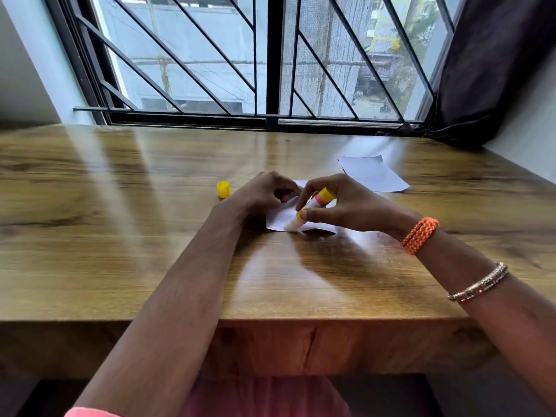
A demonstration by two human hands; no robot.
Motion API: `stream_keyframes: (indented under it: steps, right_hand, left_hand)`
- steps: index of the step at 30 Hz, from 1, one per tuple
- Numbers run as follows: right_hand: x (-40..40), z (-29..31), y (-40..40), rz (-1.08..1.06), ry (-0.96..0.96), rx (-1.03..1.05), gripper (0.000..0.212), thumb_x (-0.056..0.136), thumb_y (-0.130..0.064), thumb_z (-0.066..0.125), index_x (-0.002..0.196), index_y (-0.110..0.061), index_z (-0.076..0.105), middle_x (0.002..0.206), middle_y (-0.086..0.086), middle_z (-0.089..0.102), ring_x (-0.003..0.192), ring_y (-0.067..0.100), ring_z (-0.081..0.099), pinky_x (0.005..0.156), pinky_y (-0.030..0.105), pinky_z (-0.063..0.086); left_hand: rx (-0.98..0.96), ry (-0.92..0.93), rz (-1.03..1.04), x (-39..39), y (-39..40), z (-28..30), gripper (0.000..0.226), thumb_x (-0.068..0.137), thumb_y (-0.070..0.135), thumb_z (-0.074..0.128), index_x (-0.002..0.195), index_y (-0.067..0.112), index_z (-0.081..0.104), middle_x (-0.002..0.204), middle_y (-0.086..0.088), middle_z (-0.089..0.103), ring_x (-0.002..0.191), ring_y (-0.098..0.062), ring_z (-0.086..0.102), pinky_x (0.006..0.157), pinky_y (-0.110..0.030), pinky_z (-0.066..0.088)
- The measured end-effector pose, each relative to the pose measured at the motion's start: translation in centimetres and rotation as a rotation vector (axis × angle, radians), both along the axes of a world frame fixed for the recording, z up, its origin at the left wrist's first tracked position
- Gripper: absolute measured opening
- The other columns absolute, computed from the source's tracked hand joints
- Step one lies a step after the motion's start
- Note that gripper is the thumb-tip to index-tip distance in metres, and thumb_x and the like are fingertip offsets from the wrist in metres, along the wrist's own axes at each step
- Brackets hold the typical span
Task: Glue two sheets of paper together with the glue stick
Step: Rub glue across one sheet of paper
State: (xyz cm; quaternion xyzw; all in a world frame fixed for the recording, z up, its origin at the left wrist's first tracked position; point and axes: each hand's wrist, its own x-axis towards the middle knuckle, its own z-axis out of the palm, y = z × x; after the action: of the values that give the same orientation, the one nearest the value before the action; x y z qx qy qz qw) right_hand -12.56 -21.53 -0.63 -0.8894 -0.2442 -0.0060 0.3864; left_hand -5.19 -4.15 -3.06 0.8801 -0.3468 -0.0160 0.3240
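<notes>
Head view: a glue stick (313, 206) is applied to a sheet of paper (284, 216) on a wooden table (120, 236).

The glue stick is pinched by the curled fingers and thumb of the right hand (346, 206) and is held tilted, its white tip lowered onto the near edge of the sheet. The sheet is pinned flat by the left hand (264, 195), whose fingers are bent with the tips resting on the paper; nothing is gripped by it. A yellow cap (223, 189) is seen standing on the table just left of the left hand. A second sheet (373, 173) is laid flat further back on the right, apart from both hands. An orange wristband (419, 235) and a beaded bracelet (478, 284) are worn on the right forearm.
</notes>
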Motion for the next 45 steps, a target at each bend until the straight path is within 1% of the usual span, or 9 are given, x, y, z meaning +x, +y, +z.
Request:
stream_keyframes:
  steps: [5, 8, 15, 22, 27, 30, 34, 38, 45]
  right_hand:
    - [-0.3, 0.3, -0.9, -0.003, 0.007, -0.014, 0.008, 0.079, -0.010, 0.072, 0.085, -0.007, 0.068, 0.063, 0.012, 0.058, 0.056, 0.010, 0.044, 0.050, 0.016, 0.034]
    - [-0.4, 0.3, -1.6, -0.011, 0.005, -0.025, 0.007, 0.079, -0.011, 0.073, 0.084, -0.009, 0.069, 0.064, 0.012, 0.059, 0.057, 0.010, 0.045, 0.051, 0.015, 0.036]
    - [-0.5, 0.3, -3.5, -0.078, -0.020, -0.070, 0.005, 0.077, -0.015, 0.073, 0.080, -0.016, 0.070, 0.070, 0.010, 0.062, 0.062, 0.010, 0.050, 0.057, 0.021, 0.039]
    - [-0.6, -0.1, -5.5, -0.111, -0.010, -0.085, 0.007, 0.076, -0.023, 0.075, 0.079, -0.022, 0.069, 0.064, 0.002, 0.058, 0.060, 0.008, 0.048, 0.056, 0.023, 0.038]
    - [-0.8, 0.4, -6.4, -0.078, 0.036, -0.076, 0.008, 0.075, -0.017, 0.076, 0.074, -0.023, 0.070, 0.057, -0.009, 0.059, 0.055, 0.005, 0.049, 0.052, 0.018, 0.038]
    - [-0.6, 0.8, -6.5, -0.105, 0.015, 0.161, 0.006, 0.076, -0.015, 0.076, 0.081, -0.016, 0.072, 0.062, -0.012, 0.067, 0.058, -0.002, 0.058, 0.054, 0.010, 0.047]
    - [1.6, 0.9, -5.9, -0.246, 0.100, 0.531, 0.027, 0.068, -0.031, 0.076, 0.091, -0.020, 0.069, 0.079, 0.000, 0.076, 0.076, 0.012, 0.070, 0.072, 0.024, 0.053]
    - [5.2, 0.7, -3.6, -0.305, 0.291, 0.838, 0.010, 0.085, -0.018, 0.066, 0.095, -0.019, 0.062, 0.091, -0.007, 0.072, 0.086, 0.010, 0.066, 0.075, 0.030, 0.047]
    - [9.2, 0.3, 1.4, -0.356, 0.295, 0.758, 0.014, 0.096, -0.028, 0.050, 0.089, -0.019, 0.057, 0.098, -0.002, 0.066, 0.085, 0.011, 0.060, 0.072, 0.029, 0.040]
  left_hand:
    - [0.033, -0.053, 0.054, 0.2, -0.1, 0.0, 0.034, 0.078, -0.001, 0.059, 0.104, 0.016, 0.072, 0.073, 0.012, 0.059, 0.059, 0.003, 0.050, 0.053, 0.004, 0.030]
    - [-0.006, -0.043, 0.055, 0.3, -0.1, -0.1, 0.036, 0.079, -0.001, 0.057, 0.109, 0.012, 0.070, 0.103, -0.007, 0.071, 0.093, -0.008, 0.060, 0.058, 0.010, 0.028]
    - [-0.033, 0.026, 0.059, 0.6, -0.2, -0.5, 0.033, 0.082, 0.003, 0.055, 0.108, 0.015, 0.071, 0.112, -0.003, 0.069, 0.071, 0.011, 0.051, 0.059, 0.008, 0.031]
    - [-0.020, -0.007, 0.069, 0.2, -0.1, -0.3, 0.030, 0.085, 0.006, 0.055, 0.108, 0.016, 0.071, 0.122, -0.001, 0.066, 0.109, -0.006, 0.059, 0.086, -0.009, 0.042]
    - [-0.014, -0.016, 0.074, 0.1, -0.3, -0.5, 0.028, 0.087, 0.007, 0.056, 0.108, 0.016, 0.071, 0.120, 0.000, 0.067, 0.110, -0.009, 0.060, 0.088, -0.016, 0.044]
    - [-0.036, -0.015, 0.073, 0.0, -0.5, -0.7, 0.033, 0.083, -0.005, 0.052, 0.106, 0.010, 0.071, 0.115, -0.006, 0.069, 0.107, -0.012, 0.062, 0.083, -0.011, 0.045]
    - [-0.133, 0.061, 0.068, 0.2, -0.7, -0.8, 0.051, 0.074, -0.022, 0.043, 0.113, 0.003, 0.064, 0.116, -0.014, 0.066, 0.090, -0.015, 0.061, 0.061, -0.003, 0.044]
    - [-0.180, -0.162, 0.158, 0.4, -0.6, -0.7, 0.048, 0.074, -0.016, 0.048, 0.110, 0.010, 0.066, 0.112, -0.008, 0.067, 0.079, -0.018, 0.063, 0.072, -0.021, 0.051]
    - [-0.175, -0.417, 0.501, 0.8, 0.2, -0.3, 0.052, 0.071, -0.011, 0.039, 0.106, 0.016, 0.067, 0.109, -0.004, 0.069, 0.098, -0.027, 0.063, 0.082, -0.039, 0.051]
